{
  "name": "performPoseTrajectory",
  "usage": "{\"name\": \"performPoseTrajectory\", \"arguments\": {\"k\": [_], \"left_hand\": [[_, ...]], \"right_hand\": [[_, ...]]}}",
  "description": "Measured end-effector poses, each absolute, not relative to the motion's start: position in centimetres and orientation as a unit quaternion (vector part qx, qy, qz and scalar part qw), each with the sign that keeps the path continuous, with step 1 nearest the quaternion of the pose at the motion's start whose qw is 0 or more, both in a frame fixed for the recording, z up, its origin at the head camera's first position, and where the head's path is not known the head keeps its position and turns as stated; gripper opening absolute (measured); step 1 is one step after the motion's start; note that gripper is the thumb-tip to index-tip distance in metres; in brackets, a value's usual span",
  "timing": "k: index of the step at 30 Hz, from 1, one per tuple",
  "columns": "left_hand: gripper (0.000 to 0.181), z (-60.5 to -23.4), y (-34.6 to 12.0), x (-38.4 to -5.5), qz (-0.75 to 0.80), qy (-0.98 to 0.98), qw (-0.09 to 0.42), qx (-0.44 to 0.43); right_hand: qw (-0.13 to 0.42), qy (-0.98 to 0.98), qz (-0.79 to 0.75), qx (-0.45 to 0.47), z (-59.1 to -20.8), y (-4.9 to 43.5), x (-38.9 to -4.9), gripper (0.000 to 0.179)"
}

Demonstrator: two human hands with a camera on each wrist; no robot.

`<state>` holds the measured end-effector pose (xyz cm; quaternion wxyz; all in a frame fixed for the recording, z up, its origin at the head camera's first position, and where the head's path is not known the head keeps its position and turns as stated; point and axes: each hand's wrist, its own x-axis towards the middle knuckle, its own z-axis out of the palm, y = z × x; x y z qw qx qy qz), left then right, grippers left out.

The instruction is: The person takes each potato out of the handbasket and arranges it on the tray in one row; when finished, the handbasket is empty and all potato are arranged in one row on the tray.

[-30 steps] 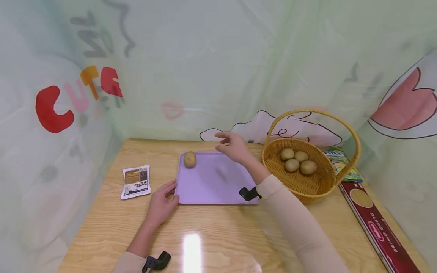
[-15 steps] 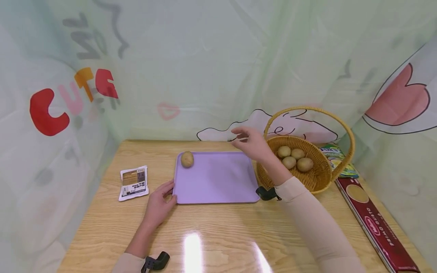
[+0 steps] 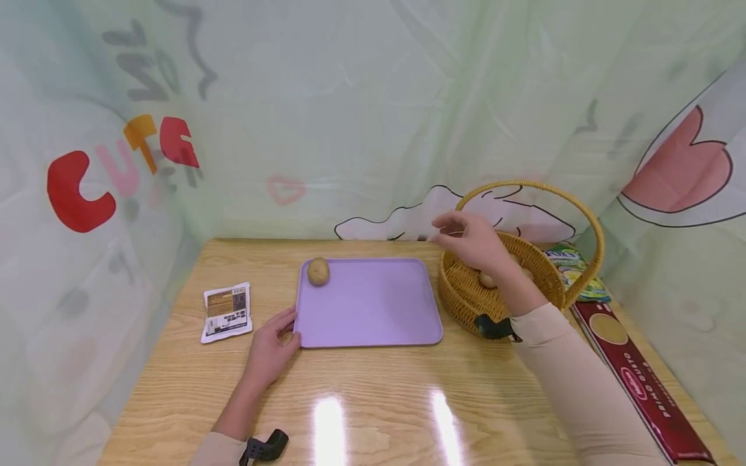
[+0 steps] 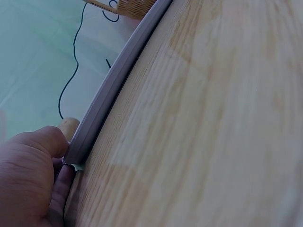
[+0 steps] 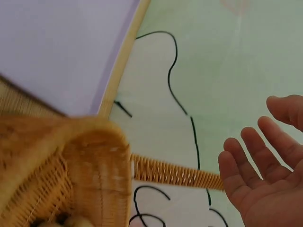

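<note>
Wood-grain counter [image 3: 379, 401], printed curtain [image 3: 320, 116] behind. Purple tray [image 3: 373, 304] lies flat, long axis left to right; one potato [image 3: 318, 272] sits in its far left corner, slightly longer front to back. Left hand [image 3: 271, 349] at the tray's near left corner; left wrist view adds thumb above the rim and a finger below, pinching it. Right hand [image 3: 476, 244] hangs over the wicker basket [image 3: 466, 304], blocking most of the loose potatoes [image 3: 487, 280] inside; right wrist view shows its fingers [image 5: 259, 151] empty, loosely spread. Contact with the handle [image 3: 524, 183]: can't tell. Head view alone gives white-edged packet [image 3: 226, 312] left of tray, red pack [image 3: 647, 382] right of basket.
</note>
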<state>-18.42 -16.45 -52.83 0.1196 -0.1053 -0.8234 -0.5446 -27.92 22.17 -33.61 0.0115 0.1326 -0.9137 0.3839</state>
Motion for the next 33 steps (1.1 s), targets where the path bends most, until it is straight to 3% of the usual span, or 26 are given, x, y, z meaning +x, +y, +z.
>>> {"name": "performPoseTrajectory", "arguments": {"k": [12, 33], "left_hand": [[0.040, -52.9, -16.4, -18.4, -0.531, -0.830, 0.134, -0.105], [0.040, -52.6, -16.3, -18.3, -0.524, -0.838, 0.121, -0.093]], "right_hand": [[-0.006, -0.939, 0.325, 0.110, -34.6, 26.6, -29.3, 0.035], [-0.083, -0.958, 0.270, 0.050, -38.2, 32.2, -33.2, 0.066]]}}
